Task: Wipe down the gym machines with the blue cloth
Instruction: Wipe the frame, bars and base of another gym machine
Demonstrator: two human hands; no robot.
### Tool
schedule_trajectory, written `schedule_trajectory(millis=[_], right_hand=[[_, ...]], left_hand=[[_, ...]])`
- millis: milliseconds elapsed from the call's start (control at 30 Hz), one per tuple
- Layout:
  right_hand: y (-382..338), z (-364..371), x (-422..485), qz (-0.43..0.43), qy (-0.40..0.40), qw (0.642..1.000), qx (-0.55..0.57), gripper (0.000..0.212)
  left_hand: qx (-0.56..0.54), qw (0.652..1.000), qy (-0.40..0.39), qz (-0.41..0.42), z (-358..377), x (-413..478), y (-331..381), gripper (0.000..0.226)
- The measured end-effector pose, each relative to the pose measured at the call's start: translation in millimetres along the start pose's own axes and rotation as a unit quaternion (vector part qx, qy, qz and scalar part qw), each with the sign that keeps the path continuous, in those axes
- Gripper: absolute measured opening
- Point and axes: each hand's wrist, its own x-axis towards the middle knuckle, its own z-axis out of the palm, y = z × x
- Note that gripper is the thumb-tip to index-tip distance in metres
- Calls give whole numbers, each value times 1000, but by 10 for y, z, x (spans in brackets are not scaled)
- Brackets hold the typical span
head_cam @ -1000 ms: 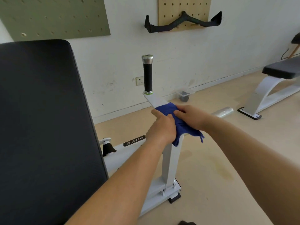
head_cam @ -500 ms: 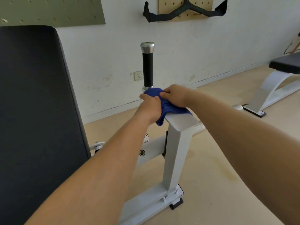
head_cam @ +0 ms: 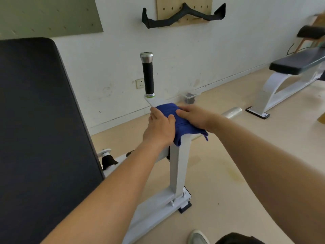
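Observation:
The blue cloth (head_cam: pixel 177 120) lies draped over the top of the white machine post (head_cam: pixel 178 166), just below the upright black handle (head_cam: pixel 148 78) with its silver cap. My left hand (head_cam: pixel 160 127) grips the cloth from the left side of the white arm. On the cloth's right side rests my right hand (head_cam: pixel 192 117), pressing it flat against the metal. A corner of the cloth hangs off the post at the right. The large black back pad (head_cam: pixel 40 131) of the same machine fills the left of the view.
A second bench (head_cam: pixel 295 66) with a white frame stands at the right. A chrome bar (head_cam: pixel 232 110) and a small clear box (head_cam: pixel 190 98) lie on the floor by the wall. A black cable-bar attachment (head_cam: pixel 182 16) hangs on a wooden pegboard. My shoe (head_cam: pixel 197 235) shows at the bottom.
Both hands slid the cloth up toward the handle base, then back down the white arm toward the post top.

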Motion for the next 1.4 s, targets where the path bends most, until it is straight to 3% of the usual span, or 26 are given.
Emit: schedule_trajectory(millis=[100, 200, 367, 600, 767, 900, 1000, 1267, 1400], right_hand=[[117, 194, -453, -28, 80, 991, 107, 35], [191, 430, -745, -24, 170, 972, 163, 33], [268, 525, -868, -1, 231, 969, 90, 43], [495, 782, -1071, 6, 233, 971, 54, 52], [522, 1092, -1223, 22, 166, 985, 48, 45], [462, 1002, -1136, 14, 157, 983, 95, 52], [406, 951, -1066, -12, 180, 971, 155, 47], [399, 1104, -602, 25, 325, 934, 145, 29], [520, 1268, -583, 49, 340, 930, 132, 27]], left_hand=[[-21, 999, 31, 20, 119, -296, 69, 69], [-57, 994, 68, 58, 269, -537, 43, 61], [-73, 986, 97, 115, 528, -748, -155, 64], [-96, 981, 105, 135, 665, -822, -294, 68], [-102, 981, 73, 147, 751, -866, -494, 59], [-118, 974, 87, 171, 740, -784, -483, 59], [-155, 967, 104, 176, 700, -695, -408, 53], [-183, 953, 123, 206, 740, -452, -446, 52], [-195, 955, 114, 191, 890, -498, -512, 55]])
